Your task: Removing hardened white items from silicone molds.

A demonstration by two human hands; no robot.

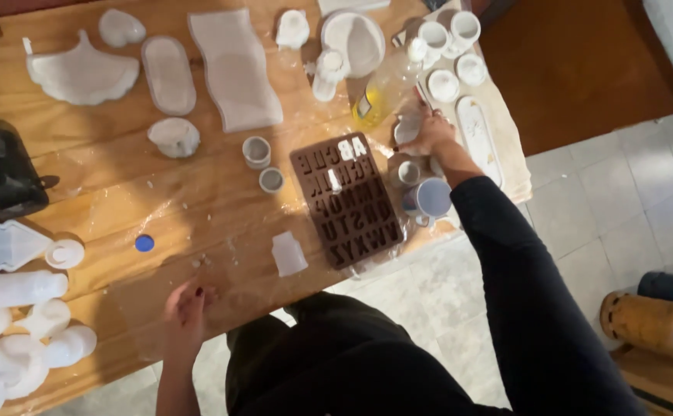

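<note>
On the far right of the bench (121, 200), the right hand (429, 132) is closed around a small white piece (407, 129), held just above a grey cup (408, 173). A blue mug (431, 199) stands just beside that cup, nearer the bench edge. A brown letter mould (348, 199) lies left of both cups, on clear film. A yellow bottle (379, 96) lies just beyond the right hand. The left hand (186, 312) rests flat on the near edge, fingers loosely spread, holding nothing. A white block (289, 254) sits between the left hand and the mould. A blue cap (144, 243) lies further left.
</note>
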